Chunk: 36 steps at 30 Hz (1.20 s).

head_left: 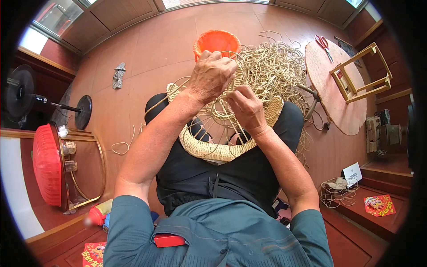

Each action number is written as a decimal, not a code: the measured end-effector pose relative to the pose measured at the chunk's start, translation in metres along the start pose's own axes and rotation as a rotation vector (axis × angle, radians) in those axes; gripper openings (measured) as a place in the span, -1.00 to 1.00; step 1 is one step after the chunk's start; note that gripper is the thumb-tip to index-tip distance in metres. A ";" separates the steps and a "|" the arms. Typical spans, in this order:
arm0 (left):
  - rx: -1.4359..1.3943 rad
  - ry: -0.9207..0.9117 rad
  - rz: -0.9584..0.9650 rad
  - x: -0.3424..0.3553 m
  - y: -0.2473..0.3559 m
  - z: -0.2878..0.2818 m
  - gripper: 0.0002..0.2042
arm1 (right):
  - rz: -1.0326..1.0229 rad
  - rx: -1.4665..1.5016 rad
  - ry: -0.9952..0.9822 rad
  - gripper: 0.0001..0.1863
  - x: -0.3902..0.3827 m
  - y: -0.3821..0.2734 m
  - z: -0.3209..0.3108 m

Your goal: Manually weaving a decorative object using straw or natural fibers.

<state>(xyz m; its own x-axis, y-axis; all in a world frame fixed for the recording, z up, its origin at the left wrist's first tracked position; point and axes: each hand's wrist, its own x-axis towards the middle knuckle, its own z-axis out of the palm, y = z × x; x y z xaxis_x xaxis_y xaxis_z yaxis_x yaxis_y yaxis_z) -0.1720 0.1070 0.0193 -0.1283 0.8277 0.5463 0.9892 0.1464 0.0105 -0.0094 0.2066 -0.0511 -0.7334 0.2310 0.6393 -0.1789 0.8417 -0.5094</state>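
Across my lap rests a round piece of weaving (211, 150), a broad band of tightly woven straw-coloured cord around an open middle crossed by thin spokes. My left hand (212, 76) is closed above its far side, its fingers bent around a strand of cord. Lower and to the right, my right hand (247, 107) pinches the cord over the spokes, fingertips pressed together. Loops of the cord curve between and beneath both hands. My fingers hide the exact spots where the strands are gripped.
Beyond the weaving stands an orange bucket (216, 41), beside a big tangled heap of cord (278, 66). Red-handled scissors (324, 44) and a small wooden frame (362, 75) lie on a round board (327, 95) at right. A grey rag (118, 75) and a red-covered stool (47, 164) are at left.
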 end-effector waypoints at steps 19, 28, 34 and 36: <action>0.033 0.109 -0.106 -0.008 0.004 0.000 -0.85 | 0.002 -0.041 0.027 -0.82 -0.003 0.004 0.005; -0.824 0.145 -0.745 -0.068 0.066 0.000 -0.39 | 0.035 -0.039 0.019 -0.85 0.000 -0.002 0.003; -1.199 0.021 -0.929 -0.062 0.064 0.009 -0.18 | 0.059 -0.019 0.000 -0.85 -0.002 -0.003 0.001; -1.063 0.007 -0.838 -0.066 0.062 0.018 -0.17 | 0.040 -0.011 0.012 -0.85 0.001 -0.004 0.001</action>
<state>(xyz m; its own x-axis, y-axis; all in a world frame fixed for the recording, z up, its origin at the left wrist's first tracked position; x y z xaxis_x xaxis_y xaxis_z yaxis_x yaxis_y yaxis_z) -0.1031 0.0713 -0.0316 -0.7177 0.6937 0.0607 0.1911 0.1125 0.9751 -0.0099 0.2032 -0.0488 -0.7322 0.2706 0.6250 -0.1422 0.8367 -0.5289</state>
